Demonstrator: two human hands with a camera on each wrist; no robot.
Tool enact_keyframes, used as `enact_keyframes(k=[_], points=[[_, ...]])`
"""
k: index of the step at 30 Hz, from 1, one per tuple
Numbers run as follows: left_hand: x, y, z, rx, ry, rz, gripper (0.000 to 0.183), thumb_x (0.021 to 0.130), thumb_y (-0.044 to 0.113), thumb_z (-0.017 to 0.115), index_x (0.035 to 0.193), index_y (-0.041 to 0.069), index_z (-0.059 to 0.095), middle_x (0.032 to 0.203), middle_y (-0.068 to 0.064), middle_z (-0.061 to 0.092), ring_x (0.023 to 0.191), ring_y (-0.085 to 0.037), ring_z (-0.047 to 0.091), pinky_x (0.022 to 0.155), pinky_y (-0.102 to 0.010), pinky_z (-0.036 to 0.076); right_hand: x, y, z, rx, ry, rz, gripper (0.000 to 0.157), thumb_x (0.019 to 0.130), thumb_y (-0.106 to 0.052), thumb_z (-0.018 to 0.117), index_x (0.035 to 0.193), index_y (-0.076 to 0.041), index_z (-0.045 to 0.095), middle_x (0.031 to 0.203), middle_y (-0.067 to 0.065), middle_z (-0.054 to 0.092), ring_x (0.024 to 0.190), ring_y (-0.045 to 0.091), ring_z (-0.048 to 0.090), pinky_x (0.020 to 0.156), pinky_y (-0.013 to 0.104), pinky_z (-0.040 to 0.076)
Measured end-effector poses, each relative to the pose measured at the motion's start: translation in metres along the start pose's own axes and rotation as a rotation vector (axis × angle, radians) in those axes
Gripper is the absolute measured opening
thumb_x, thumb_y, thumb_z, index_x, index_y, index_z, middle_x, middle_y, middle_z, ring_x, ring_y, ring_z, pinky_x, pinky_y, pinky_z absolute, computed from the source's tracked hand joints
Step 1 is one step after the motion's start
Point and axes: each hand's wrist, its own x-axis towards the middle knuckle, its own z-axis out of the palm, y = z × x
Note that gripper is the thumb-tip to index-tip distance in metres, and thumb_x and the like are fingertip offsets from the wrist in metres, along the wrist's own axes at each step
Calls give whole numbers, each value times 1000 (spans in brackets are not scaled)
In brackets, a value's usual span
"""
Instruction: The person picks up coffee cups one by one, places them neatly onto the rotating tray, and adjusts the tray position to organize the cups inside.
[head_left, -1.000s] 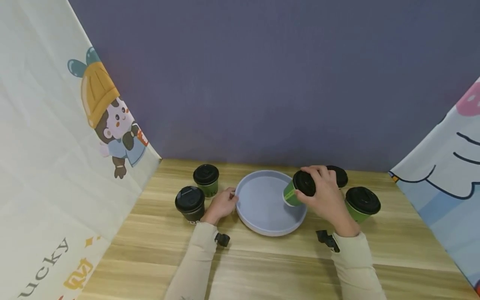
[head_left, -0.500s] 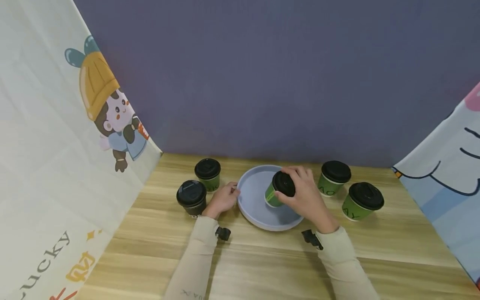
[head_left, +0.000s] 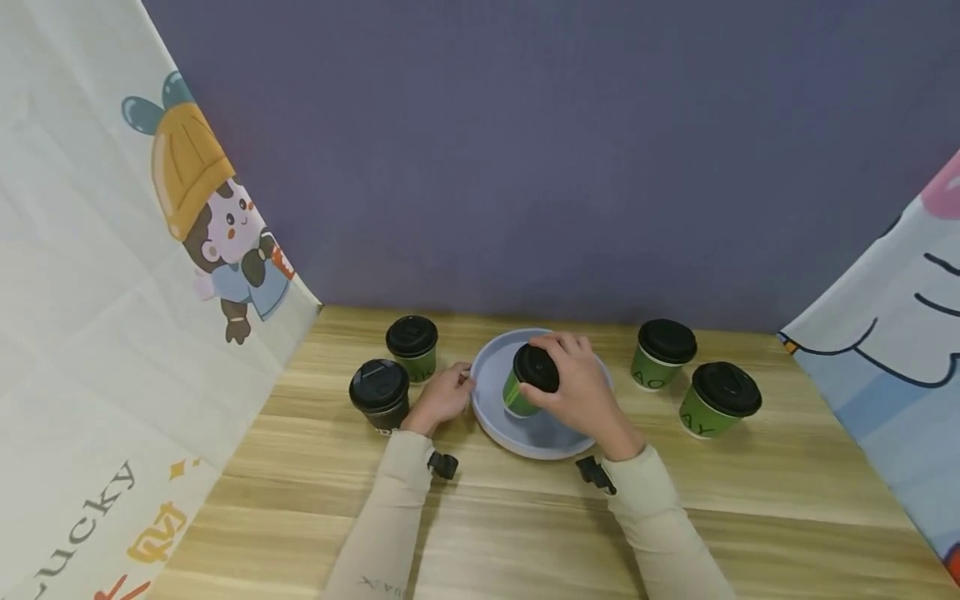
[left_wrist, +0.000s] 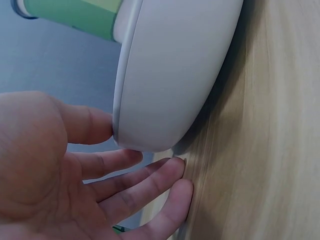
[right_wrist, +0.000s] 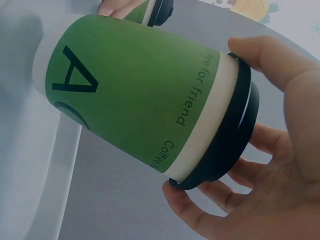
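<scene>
A lidded green paper coffee cup point(head_left: 519, 398) is inside the round grey-blue tray point(head_left: 491, 421), left of its middle. My right hand point(head_left: 573, 387) grips it from above by its black lid; in the right wrist view thumb and fingers point(right_wrist: 187, 205) spread around the lid's edge. The lettering on the cup point(right_wrist: 130, 95) faces that camera. At the tray's left rim is my left hand point(head_left: 444, 396). In the left wrist view its thumb and index finger pinch the edge of the tray point(left_wrist: 165, 85), while the other fingers point(left_wrist: 165, 175) reach down by the tabletop.
Two lidded cups, one black point(head_left: 380, 396) and one green point(head_left: 412, 346), stand left of the tray by the left forearm. Two more green cups, one farther back point(head_left: 660, 354) and one nearer point(head_left: 718, 400), stand at right. A dark wall point(head_left: 525, 167) rises behind the wooden table point(head_left: 510, 533).
My right hand has carried the cup leftward over the tray, from its right rim to left of its middle. The left hand has stayed at the tray's rim.
</scene>
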Motion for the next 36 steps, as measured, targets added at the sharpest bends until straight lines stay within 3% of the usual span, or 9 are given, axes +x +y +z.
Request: enact_keyframes(k=[8,15,28,36], points=[[0,0,1,14,21,26,43,107,21,50,147,5,53,119,-16,70,104,-26,67,87,-41,54,3,-10,13,17,-19,-6,64,85,-38,84,139,-13,60,140,11,56,132,37,47,102,58,49],[1,0,2,27,22,26,42,108,22,49,147,7,53,119,-15,70,102,-26,67,88,-42,54,8,-19,24,18,-26,-8,65,85,-39,84,140,-14,60,139,8,56,125,33,49,101,54,48],[-1,0,0,17,-9,1,42,108,22,49,148,7,52,121,-14,69,103,-26,66,87,-43,53,7,-19,42,-3,24,-35,62,83,-42,85,134,-13,64,139,8,57,119,30,51,98,48,50],[1,-1,0,29,12,20,42,108,24,49,146,8,53,120,-14,70,105,-27,66,91,-45,53,7,-22,46,-2,44,-64,64,82,-42,85,133,-10,63,141,12,54,121,32,52,93,48,54]])
